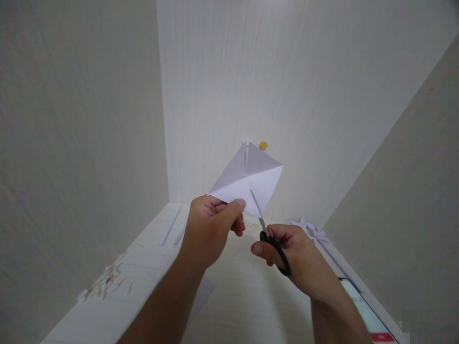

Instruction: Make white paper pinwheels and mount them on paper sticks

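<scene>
Forearms enter from the bottom edge of the frame, one at lower centre-left, one at lower right.

Phone [366,313], lower right corner: lit screen with a red patch, lying at the right edge of the table [244,296], partly covered by the right forearm.

Table: pale wood-grain surface, narrowing toward the walls. Bare room lies between the two forearms at lower centre.

Paper scraps [105,282], lower left: small cuttings scattered close to the table's left edge.

Right hand [292,255], right of centre: closed through the black loops of the scissors [270,239]. Thin blades point up and left, tip inside the lower edge of the folded paper [247,179].

Left hand [211,229], centre: thumb and fingers pinched shut on the paper's lower left corner, holding it in the air above the table, clear of the surface.

Folded paper, centre of the frame: white, diamond-shaped, creased into triangles, with a slit at its top point. It does not touch the table.

Paper strips [170,224], left of the left hand: two narrow white strips lying flat near the back edge.

Cut paper piece [310,229], behind the right hand: white, looped shapes; detail unclear.

Yellow dot [263,145], just above the paper's top point, on the back wall [287,71].

Walls: pale panels closing in left, back and right.
</scene>
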Tool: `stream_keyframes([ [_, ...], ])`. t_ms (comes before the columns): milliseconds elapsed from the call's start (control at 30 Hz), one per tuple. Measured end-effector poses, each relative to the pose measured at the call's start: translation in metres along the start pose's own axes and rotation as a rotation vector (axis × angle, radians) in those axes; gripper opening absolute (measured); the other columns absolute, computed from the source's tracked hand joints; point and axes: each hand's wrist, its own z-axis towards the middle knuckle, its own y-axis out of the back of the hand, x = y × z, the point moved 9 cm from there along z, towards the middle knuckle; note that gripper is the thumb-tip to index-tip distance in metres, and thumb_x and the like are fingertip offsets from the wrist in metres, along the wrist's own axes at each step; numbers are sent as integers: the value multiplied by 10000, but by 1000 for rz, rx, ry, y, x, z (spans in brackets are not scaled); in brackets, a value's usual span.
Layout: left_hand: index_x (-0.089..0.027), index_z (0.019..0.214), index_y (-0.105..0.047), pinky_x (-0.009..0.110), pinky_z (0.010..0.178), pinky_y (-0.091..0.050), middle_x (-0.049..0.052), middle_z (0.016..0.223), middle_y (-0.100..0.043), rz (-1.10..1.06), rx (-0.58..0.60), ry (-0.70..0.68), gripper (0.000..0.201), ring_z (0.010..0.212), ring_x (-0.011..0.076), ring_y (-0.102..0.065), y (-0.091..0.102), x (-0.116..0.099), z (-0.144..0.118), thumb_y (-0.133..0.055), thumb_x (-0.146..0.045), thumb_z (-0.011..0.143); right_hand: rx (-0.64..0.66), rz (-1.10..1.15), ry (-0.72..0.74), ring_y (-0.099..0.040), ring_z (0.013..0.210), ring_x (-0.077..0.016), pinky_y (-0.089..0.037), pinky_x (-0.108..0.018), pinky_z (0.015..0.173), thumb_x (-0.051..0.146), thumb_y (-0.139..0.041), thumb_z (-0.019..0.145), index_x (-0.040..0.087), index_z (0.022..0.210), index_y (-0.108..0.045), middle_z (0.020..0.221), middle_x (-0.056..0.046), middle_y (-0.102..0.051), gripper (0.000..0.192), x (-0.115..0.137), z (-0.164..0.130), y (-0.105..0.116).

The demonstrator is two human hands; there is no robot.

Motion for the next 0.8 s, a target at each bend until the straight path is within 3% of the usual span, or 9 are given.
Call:
stream_keyframes([
  [800, -181, 473, -627, 242, 521, -453, 15, 460, -621, -14, 21, 14, 361, 464, 117, -549, -5, -4, 0, -672, -291, 814, -1, 17, 1, -306, 524, -98, -259, -253, 476, 551, -859, 697, 208, 563, -492, 542, 60, -385, 519, 1, 0, 0],
])
